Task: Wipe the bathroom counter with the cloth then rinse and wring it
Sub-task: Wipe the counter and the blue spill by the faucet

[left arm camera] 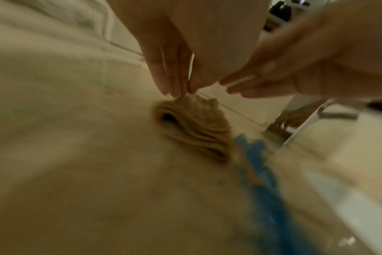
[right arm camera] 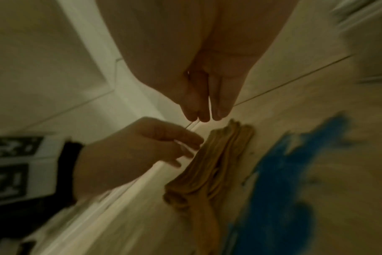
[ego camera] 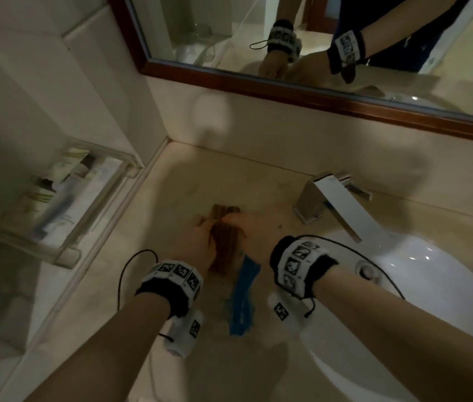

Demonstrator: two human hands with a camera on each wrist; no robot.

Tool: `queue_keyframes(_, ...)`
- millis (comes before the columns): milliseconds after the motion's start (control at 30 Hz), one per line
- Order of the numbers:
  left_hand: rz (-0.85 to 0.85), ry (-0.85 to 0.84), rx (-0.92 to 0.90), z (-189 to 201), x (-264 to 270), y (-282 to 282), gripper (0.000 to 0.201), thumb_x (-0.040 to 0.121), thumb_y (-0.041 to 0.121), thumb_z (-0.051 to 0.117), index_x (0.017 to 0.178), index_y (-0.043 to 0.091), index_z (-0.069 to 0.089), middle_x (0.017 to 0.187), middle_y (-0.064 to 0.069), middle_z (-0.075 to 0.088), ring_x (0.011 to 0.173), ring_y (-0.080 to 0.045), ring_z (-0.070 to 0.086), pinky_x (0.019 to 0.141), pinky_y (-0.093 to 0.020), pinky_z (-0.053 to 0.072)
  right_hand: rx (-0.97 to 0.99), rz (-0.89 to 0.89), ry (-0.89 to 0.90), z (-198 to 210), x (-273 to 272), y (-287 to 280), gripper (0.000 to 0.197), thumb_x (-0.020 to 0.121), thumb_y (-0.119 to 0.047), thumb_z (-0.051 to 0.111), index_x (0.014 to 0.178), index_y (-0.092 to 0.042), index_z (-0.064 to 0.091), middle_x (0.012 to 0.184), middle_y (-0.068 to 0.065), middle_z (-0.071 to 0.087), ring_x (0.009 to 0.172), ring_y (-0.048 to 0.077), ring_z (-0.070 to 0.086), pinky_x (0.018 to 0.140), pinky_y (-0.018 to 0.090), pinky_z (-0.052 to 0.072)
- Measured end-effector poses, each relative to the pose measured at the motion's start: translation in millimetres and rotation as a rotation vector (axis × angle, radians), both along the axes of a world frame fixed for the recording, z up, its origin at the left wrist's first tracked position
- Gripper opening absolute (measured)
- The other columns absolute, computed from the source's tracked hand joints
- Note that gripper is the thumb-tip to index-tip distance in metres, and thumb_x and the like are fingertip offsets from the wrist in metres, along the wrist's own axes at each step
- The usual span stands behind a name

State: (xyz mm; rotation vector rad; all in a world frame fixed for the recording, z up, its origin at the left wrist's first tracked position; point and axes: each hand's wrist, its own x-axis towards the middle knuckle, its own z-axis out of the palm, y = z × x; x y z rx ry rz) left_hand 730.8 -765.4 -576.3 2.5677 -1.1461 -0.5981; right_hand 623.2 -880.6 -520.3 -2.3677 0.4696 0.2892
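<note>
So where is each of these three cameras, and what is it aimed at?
Head: on the head, looking down at the counter, sink and mirror; both forearms show.
Left wrist: along the left hand at the tan cloth; the right hand enters too.
Right wrist: along the right hand's fingers; the left hand reaches in.
Shared: all show the cloth and blue smear.

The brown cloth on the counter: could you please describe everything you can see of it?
The brown cloth is a tan, ribbed-looking fabric, bunched into folds, lying on the beige counter left of the faucet. A blue smear runs beside it. The left hand touches its far end with straight fingertips; the right hand hovers over it, fingers straight.
</note>
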Motion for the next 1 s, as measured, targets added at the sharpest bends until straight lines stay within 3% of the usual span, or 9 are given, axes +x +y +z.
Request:
queue_keyframes(67, -0.090, -0.092, 0.162, -7, 5, 14, 0.050, 0.099, 0.026, 0.040, 0.146, 0.012, 0.032, 0.147, -0.011, 0.036, 0.128, -0.026, 0.043, 0.108, -0.034, 0.033, -0.134, 0.164, 0.089, -12, 25, 23, 0.049, 0.102, -0.014, 0.033, 0.149, -0.006, 0.025, 0.155, 0.014, 0.025, 0.141, 0.030, 0.026, 0.115, 0.031, 0.019)
queue_keyframes(133, -0.208, -0.144, 0.352, -17, 5, 29, 0.063, 0.101, 0.035, 0.031, 0.153, 0.013, 0.003, 0.161, -0.008, 0.004, 0.146, -0.023, 0.012, 0.119, -0.038, 0.013, -0.253, 0.259, 0.249, -33, 41, 39, 0.058, 0.104, -0.026, 0.029, 0.151, -0.001, 0.008, 0.160, 0.016, 0.001, 0.146, 0.032, 0.004, 0.120, 0.038, 0.007)
queue_keyframes(233, -0.239, -0.136, 0.387, -18, 1, 41, 0.066, 0.102, 0.035, 0.027, 0.152, 0.018, -0.012, 0.159, 0.002, -0.017, 0.147, -0.017, -0.009, 0.119, -0.044, 0.004, -0.285, 0.211, 0.337, -57, 41, 51, 0.065, 0.104, -0.033, 0.023, 0.150, -0.004, -0.011, 0.158, 0.012, -0.019, 0.146, 0.029, -0.013, 0.120, 0.039, 0.001)
queue_keyframes(467, -0.313, -0.233, 0.495, -9, -34, 56, 0.065, 0.102, 0.038, 0.019, 0.149, 0.013, -0.019, 0.153, 0.000, -0.029, 0.145, -0.020, -0.019, 0.118, -0.046, -0.006, -0.214, 0.262, 0.377, -58, 16, 57, 0.069, 0.103, -0.036, 0.025, 0.149, -0.007, -0.017, 0.156, 0.007, -0.027, 0.145, 0.026, -0.020, 0.120, 0.039, -0.004)
queue_keyframes(700, -0.323, -0.290, 0.507, -24, -11, 38, 0.067, 0.101, 0.039, 0.021, 0.151, 0.010, -0.014, 0.156, -0.012, -0.025, 0.145, -0.026, -0.021, 0.118, -0.048, -0.004, -0.103, 0.176, 0.298, -52, 44, 43, 0.072, 0.100, -0.024, 0.037, 0.152, -0.009, -0.010, 0.159, 0.007, -0.020, 0.147, 0.025, -0.013, 0.121, 0.039, 0.000)
queue_keyframes(800, -0.286, -0.269, 0.417, -21, -24, 44, 0.067, 0.099, 0.036, 0.014, 0.148, 0.006, -0.020, 0.154, -0.014, -0.028, 0.145, -0.027, -0.019, 0.119, -0.044, -0.007, 0.043, 0.037, 0.173, -44, 19, 47, 0.073, 0.099, -0.019, 0.043, 0.153, -0.011, -0.005, 0.160, 0.005, -0.015, 0.148, 0.022, -0.007, 0.119, 0.031, 0.000)
queue_keyframes(867, -0.278, -0.230, 0.298, -13, -30, 44, 0.070, 0.085, 0.042, -0.007, 0.142, 0.008, -0.028, 0.150, -0.008, -0.032, 0.145, -0.024, -0.018, 0.116, -0.038, -0.010, 0.076, -0.073, 0.069, -37, -10, 43, 0.069, 0.100, -0.017, 0.041, 0.153, -0.012, -0.003, 0.160, 0.003, -0.012, 0.148, 0.018, -0.006, 0.117, 0.025, -0.001)
queue_keyframes(933, -0.300, -0.209, 0.196, -10, -31, 33, 0.076, 0.071, 0.045, -0.016, 0.139, 0.011, -0.027, 0.148, -0.004, -0.031, 0.146, -0.022, -0.015, 0.115, -0.035, -0.008, -0.012, -0.138, 0.037, -36, -42, 27, 0.065, 0.100, -0.014, 0.037, 0.153, -0.011, -0.002, 0.160, 0.002, -0.009, 0.147, 0.017, -0.006, 0.115, 0.022, -0.005)
queue_keyframes(1000, -0.306, -0.227, 0.149, -15, -31, 15, 0.081, 0.075, 0.054, -0.018, 0.143, 0.011, -0.023, 0.151, -0.006, -0.028, 0.147, -0.023, -0.014, 0.115, -0.035, -0.007, -0.139, -0.167, 0.125, -43, -67, 1, 0.065, 0.100, -0.013, 0.035, 0.152, -0.008, -0.002, 0.160, 0.006, -0.010, 0.148, 0.020, -0.005, 0.117, 0.026, -0.003)
